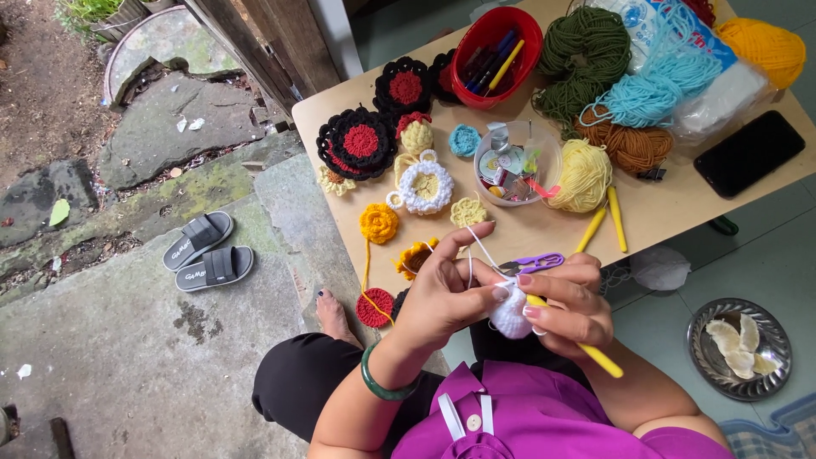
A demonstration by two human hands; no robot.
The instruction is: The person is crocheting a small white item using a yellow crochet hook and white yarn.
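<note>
My left hand (446, 285) pinches a small white crocheted piece (510, 316) and a strand of white yarn runs over its raised finger. My right hand (571, 302) grips a yellow crochet hook (595, 355) whose tip is in the white piece. Both hands sit close together over my lap, just in front of the near edge of a low tan table (671, 212). Purple scissors (535, 263) lie on the table right behind my right hand. A green bangle (380, 382) is on my left wrist.
On the table: black-and-red crocheted rounds (359, 141), yellow and white crocheted flowers (378, 223), a red tub of pens (495, 55), a clear bowl of small items (514, 161), yarn skeins (654, 85), a black phone (748, 153), two yellow hooks (605, 223). A metal plate with peels (738, 347) and grey sandals (208, 251) lie on the ground.
</note>
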